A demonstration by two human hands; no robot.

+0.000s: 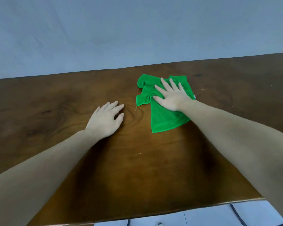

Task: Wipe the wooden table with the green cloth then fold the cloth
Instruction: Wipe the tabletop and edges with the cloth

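Note:
A rumpled green cloth (163, 118) lies on the dark wooden table (55, 111), right of centre and toward the far edge. My right hand (170, 97) lies flat on the cloth with its fingers spread, palm pressing down; the fabric bunches up beside the thumb. My left hand (106, 119) rests palm-down on the bare wood to the left of the cloth, fingers slightly curled, holding nothing and not touching the cloth.
A plain blue-grey wall (121, 30) rises behind the table's far edge. The near edge of the table runs along the bottom, with a pale tiled floor (203, 216) showing below it.

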